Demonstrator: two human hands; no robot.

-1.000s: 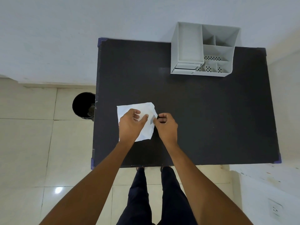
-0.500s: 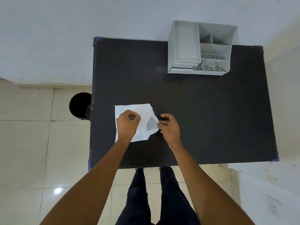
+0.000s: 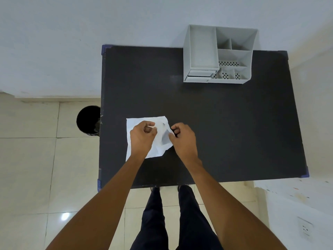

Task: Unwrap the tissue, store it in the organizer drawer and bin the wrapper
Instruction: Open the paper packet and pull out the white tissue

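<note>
The left hand [image 3: 142,137] covers the middle of the white tissue [image 3: 160,141], hiding what its curled fingers pinch. The right hand [image 3: 183,139] closes over the sheet's right edge; whether a wrapper sits under either hand cannot be told. Beyond the grip, the grey organizer's [image 3: 219,55] drawer front [image 3: 199,76] is too foreshortened to judge how far it stands out. Left of the grip, the table edge [image 3: 100,123] cuts off the black bin [image 3: 87,120].
</note>
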